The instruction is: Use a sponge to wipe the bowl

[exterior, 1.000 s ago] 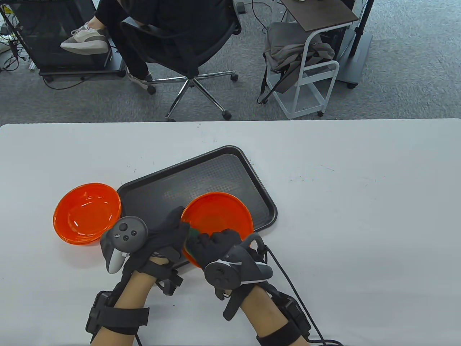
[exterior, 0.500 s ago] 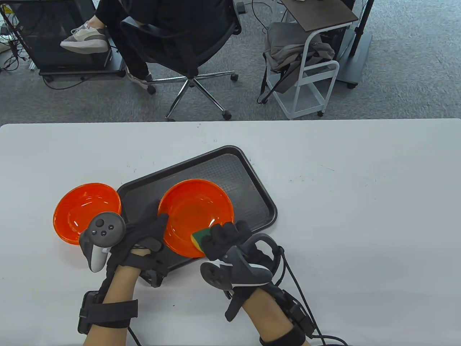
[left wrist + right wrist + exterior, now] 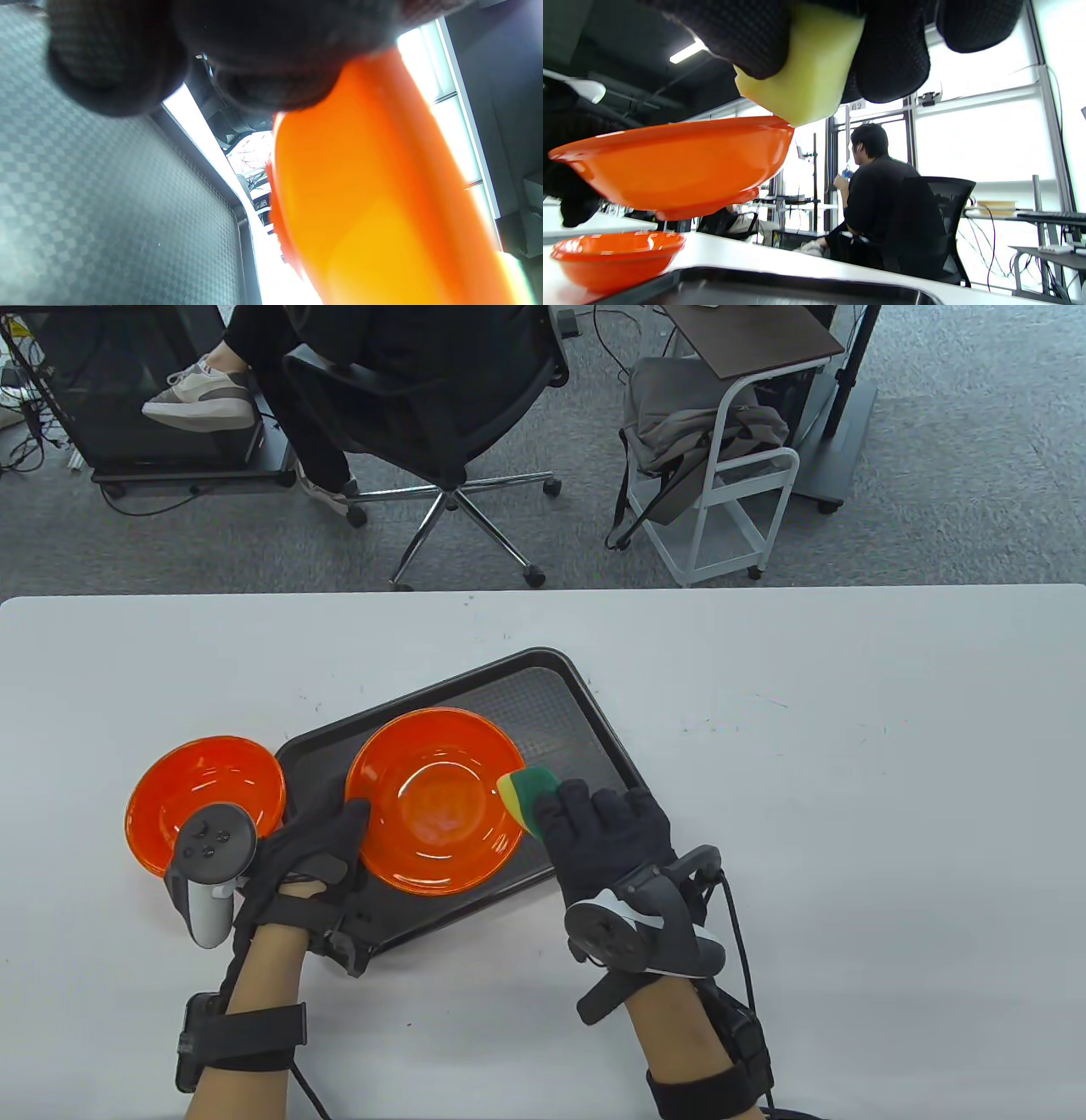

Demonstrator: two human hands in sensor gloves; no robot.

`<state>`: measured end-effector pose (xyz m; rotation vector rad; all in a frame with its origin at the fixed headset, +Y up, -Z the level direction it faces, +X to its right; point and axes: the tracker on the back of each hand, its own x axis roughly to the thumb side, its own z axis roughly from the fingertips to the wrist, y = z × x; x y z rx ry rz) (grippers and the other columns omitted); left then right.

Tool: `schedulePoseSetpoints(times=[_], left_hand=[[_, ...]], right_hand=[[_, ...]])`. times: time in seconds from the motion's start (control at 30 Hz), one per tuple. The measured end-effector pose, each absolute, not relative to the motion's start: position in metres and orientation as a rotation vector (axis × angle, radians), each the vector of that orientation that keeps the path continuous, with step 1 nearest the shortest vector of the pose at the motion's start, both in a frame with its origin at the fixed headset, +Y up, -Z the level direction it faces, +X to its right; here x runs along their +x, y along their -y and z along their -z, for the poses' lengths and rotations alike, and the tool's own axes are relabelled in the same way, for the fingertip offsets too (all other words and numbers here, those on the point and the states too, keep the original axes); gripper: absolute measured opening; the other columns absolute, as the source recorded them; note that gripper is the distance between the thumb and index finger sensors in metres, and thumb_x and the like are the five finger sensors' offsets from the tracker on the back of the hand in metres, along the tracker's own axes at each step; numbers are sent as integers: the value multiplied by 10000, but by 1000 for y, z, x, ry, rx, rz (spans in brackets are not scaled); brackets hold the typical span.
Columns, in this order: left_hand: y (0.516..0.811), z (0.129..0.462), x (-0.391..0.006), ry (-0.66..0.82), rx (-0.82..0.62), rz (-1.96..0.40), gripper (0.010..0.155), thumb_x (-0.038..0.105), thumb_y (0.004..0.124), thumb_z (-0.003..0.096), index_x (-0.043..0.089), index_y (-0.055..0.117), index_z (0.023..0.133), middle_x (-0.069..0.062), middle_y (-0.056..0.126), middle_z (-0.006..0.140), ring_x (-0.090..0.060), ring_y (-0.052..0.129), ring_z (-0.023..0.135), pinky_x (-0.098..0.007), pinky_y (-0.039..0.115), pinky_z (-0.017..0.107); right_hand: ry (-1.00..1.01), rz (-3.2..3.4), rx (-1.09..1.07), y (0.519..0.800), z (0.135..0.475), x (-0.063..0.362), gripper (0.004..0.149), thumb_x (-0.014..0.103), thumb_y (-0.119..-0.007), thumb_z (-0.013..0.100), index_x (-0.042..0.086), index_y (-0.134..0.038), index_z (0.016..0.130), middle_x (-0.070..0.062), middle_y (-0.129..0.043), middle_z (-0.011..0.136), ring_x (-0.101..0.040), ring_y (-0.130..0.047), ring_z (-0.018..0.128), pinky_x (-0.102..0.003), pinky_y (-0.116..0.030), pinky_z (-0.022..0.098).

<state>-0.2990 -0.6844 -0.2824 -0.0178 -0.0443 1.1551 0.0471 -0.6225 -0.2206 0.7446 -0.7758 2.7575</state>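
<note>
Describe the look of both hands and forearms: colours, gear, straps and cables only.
Both the left hand and the right hand wear black knit gloves. A dark grey tracker with round buttons and a pale grey handle is strapped to the back of the left one; the right tracker is dark grey with a white stripe. Forearms are bare, with black wrist straps and black cables.

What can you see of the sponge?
The sponge is a two-layer pad: a dark green scouring face above, as the table view shows, and soft yellow foam below, plain in the right wrist view. The right hand pinches it, fingers wrapped round its upper part. It is held in the air over the tray, its lower corner at the right rim of the lifted bowl, touching or nearly so.
</note>
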Motion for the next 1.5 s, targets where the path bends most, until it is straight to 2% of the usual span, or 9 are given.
schedulePoseSetpoints(times=[0.1, 0.27, 0.53, 0.77, 1.03, 1.27, 1.5], left_hand=[[686, 283, -302, 53, -34, -1251, 572, 424, 730, 539, 71, 653, 983, -62, 960, 460, -49, 947, 71, -358, 929, 238], [687, 283, -299, 91, -72, -1342, 574, 431, 721, 544, 74, 647, 988, -49, 960, 449, -36, 930, 59, -351, 929, 235], [683, 282, -297, 95, -105, -1256, 587, 442, 760, 538, 77, 669, 989, 12, 977, 365, -23, 895, -18, -335, 933, 182], [679, 282, -277, 220, -219, -1197, 588, 443, 772, 536, 74, 682, 984, 22, 984, 335, -26, 889, -32, -333, 934, 162], [683, 279, -239, 423, -370, -1255, 590, 459, 776, 541, 88, 688, 991, 25, 987, 331, -33, 890, -35, -337, 932, 168], [676, 272, -224, 468, -262, -1291, 601, 484, 740, 549, 99, 661, 1004, 49, 981, 329, -25, 887, -35, -327, 934, 167], [673, 268, -233, 354, -49, -1327, 593, 495, 727, 551, 106, 674, 996, 56, 977, 335, -21, 890, -32, -320, 935, 172]], right_hand=[[794, -2591, 705, 622, 222, 60, 469, 296, -781, 549, 149, -643, 973, -202, -832, 952, -399, -872, 729, -675, -643, 564], [659, -2281, 793, 631, 228, 61, 472, 296, -783, 551, 144, -640, 974, -204, -833, 951, -395, -869, 735, -681, -634, 570], [616, -2144, 820, 636, 229, 55, 471, 297, -782, 552, 147, -636, 975, -198, -835, 948, -386, -877, 733, -674, -647, 567], [561, -1948, 661, 649, 237, 66, 474, 292, -773, 558, 145, -622, 981, -203, -827, 951, -388, -882, 727, -669, -655, 560], [335, -1727, 569, 670, 250, 65, 477, 284, -768, 560, 137, -611, 986, -210, -828, 946, -388, -888, 717, -668, -659, 556], [91, -1598, 594, 685, 253, 45, 485, 274, -766, 558, 86, -605, 975, -232, -845, 913, -378, -911, 689, -665, -671, 549], [-46, -1551, 652, 689, 248, 22, 495, 276, -768, 557, 23, -603, 949, -258, -861, 868, -373, -934, 650, -649, -688, 540]])
